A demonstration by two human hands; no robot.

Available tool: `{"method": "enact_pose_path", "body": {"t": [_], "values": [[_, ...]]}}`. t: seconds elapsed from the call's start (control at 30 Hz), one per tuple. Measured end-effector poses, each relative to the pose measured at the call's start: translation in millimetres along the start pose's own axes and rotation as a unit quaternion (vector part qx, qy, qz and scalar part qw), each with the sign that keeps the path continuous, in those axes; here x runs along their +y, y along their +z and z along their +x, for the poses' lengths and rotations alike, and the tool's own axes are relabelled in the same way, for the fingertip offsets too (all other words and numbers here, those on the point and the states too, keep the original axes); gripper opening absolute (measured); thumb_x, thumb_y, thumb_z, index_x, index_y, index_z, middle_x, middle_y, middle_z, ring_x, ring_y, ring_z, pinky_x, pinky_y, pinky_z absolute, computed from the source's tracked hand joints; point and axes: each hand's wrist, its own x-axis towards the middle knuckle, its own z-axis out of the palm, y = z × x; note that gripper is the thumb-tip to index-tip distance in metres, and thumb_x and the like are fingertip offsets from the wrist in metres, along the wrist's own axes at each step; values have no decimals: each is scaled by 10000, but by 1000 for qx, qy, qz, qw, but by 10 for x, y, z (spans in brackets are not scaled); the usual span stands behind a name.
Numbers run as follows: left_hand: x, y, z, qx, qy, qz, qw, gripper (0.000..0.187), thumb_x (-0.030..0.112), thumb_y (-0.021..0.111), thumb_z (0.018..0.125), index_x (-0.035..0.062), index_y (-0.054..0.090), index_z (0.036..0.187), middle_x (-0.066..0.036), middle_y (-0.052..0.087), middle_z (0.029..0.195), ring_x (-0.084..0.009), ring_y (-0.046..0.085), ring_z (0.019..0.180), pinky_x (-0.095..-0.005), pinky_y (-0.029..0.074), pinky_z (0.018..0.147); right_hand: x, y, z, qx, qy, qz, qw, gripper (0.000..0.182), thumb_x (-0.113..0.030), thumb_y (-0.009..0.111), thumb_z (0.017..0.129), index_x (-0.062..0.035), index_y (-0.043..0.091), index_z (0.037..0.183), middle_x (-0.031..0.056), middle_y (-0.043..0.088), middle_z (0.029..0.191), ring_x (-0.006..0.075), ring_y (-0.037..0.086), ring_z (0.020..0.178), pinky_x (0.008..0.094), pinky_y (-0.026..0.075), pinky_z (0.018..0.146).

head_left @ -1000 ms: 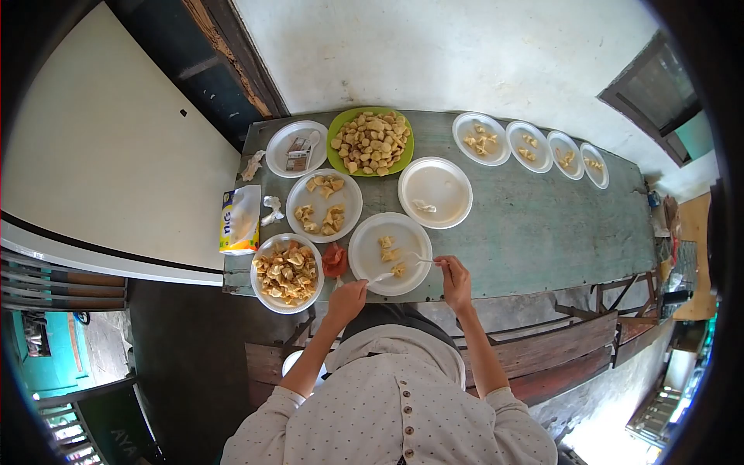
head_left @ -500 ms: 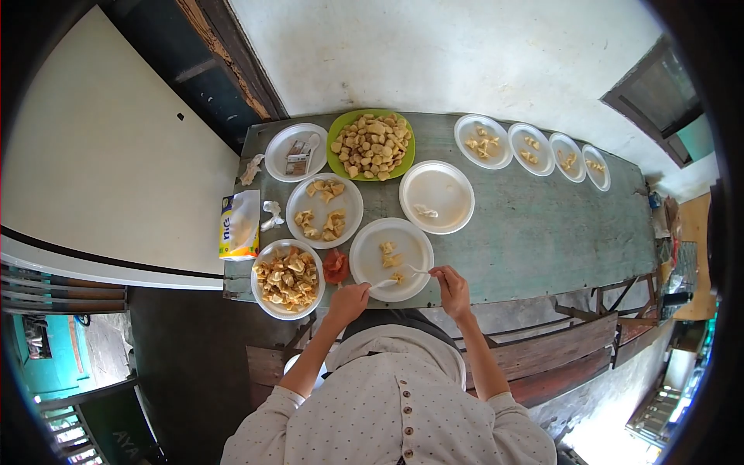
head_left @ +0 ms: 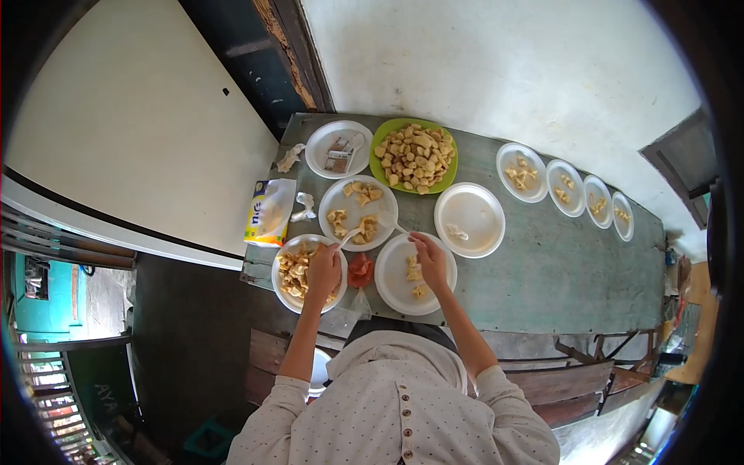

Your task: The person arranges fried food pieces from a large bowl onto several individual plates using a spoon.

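Beside a white wall (head_left: 496, 70), at a weathered green table (head_left: 558, 271), the left hand (head_left: 324, 273) grips a white utensil (head_left: 348, 240) and the right hand (head_left: 430, 262) a second utensil (head_left: 401, 228), both slanting inward toward folded pieces (head_left: 366, 229) on a plate's (head_left: 350, 214) near right, beyond and between the hands, nearer the left.

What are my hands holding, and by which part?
The left hand holds a white plastic utensil by its handle; the right hand, another utensil likewise.

My left utensil (head_left: 348, 238) and right utensil (head_left: 398, 226) have moved from the neighbouring plate (head_left: 394, 280) to overlie the three-portion plate (head_left: 349, 205); my left grip (head_left: 325, 271) has shifted to the latter's near left, my right grip (head_left: 431, 260) closer on its near right.
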Motion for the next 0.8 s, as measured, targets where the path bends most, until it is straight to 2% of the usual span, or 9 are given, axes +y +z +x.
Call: {"method": "enact_pose_path", "body": {"t": [0.07,0.17,0.23,0.3,0.4,0.43,0.53,0.6,0.8], "values": [[-146,7,128,3,4,35,999,271,145,422,838,38,536,1059,-179,568,951,-340,565,819,-427,443,687,70,206,137,-72,31,-8,997,299,-155,491,849,-63,520,1132,91,627,953,150,565,642,290,446,609],[-198,31,247,3,-1,58,998,290,135,421,835,33,513,1091,-181,569,954,-345,556,847,-430,440,715,-27,257,113,-96,-47,-110,988,376,-133,535,806,-95,487,1177,106,616,968,199,572,595,307,453,600],[-330,105,314,-4,29,50,998,312,127,436,827,26,489,1116,-197,560,968,-357,545,870,-433,437,738,-87,133,-38,-74,-28,-144,986,398,-112,559,771,-109,494,1164,119,600,962,260,570,676,332,455,658],[-369,174,383,30,63,34,997,337,119,459,812,20,472,1134,-217,549,980,-372,537,885,-431,438,747,41,-107,-226,39,-134,-282,949,355,-81,567,761,-102,523,1112,87,583,911,223,553,759,331,444,673],[-307,175,452,5,54,68,996,335,123,512,778,25,507,1099,-208,548,918,-362,540,868,-429,438,734,232,-455,-583,205,-104,-400,887,326,-94,580,746,-104,536,1068,94,560,878,265,532,849,364,428,728],[-327,171,468,-4,20,94,995,321,126,527,769,25,527,1073,-199,545,895,-354,541,856,-425,439,727,287,-523,-679,228,-101,-404,880,326,-94,580,746,-104,536,1068,94,560,878,265,532,849,364,428,728],[-486,185,494,12,82,125,989,259,129,564,745,30,571,984,-186,534,868,-341,538,811,-415,441,702,523,-576,-940,291,-39,-402,867,345,-120,603,728,-77,526,1061,108,555,830,286,534,836,387,426,736],[-498,139,526,19,115,105,988,240,130,570,741,33,579,960,-182,535,869,-339,534,808,-410,439,703,756,-547,-999,232,117,-293,920,328,-144,621,721,-30,536,1016,122,583,768,269,579,730,382,456,686],[-384,13,609,4,121,126,985,221,131,573,747,33,570,945,-157,522,898,-322,517,867,-410,408,767,1237,-403,-1131,298,123,-218,921,253,-168,627,731,17,571,895,136,623,661,209,605,493,313,482,487]]}}
